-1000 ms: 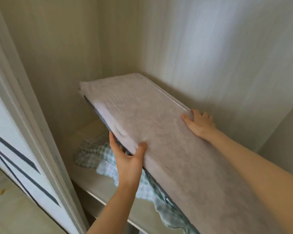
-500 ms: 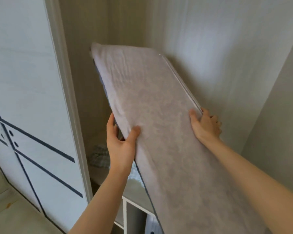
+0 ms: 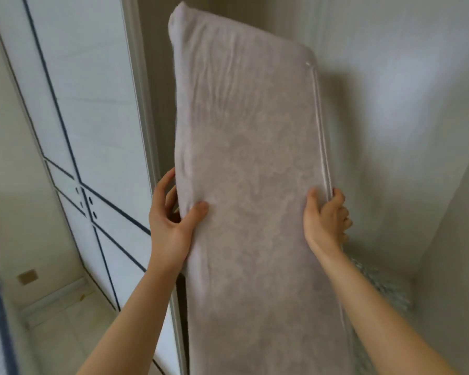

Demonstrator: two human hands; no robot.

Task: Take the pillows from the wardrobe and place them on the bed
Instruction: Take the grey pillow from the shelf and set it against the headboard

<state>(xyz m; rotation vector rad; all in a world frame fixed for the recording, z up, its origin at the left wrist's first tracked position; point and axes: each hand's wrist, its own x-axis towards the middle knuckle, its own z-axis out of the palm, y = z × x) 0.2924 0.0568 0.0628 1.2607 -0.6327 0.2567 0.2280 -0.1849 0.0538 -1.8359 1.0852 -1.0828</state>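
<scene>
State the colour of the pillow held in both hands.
Pale greyish-lilac, plain, with a faint mottled texture: the pillow, seen in the head view.

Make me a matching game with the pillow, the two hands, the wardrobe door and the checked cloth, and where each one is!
Things:
1. pillow
2. left hand
3. right hand
4. wardrobe door
5. checked cloth

Places or states:
A. white with dark blue lines, on the left
B. grips the pillow's zipped edge
C. held up, tall and tilted
D. low down on the right, behind the arm
E. grips the pillow's edge nearest the door

Pairs: 1-C, 2-E, 3-B, 4-A, 5-D
</scene>
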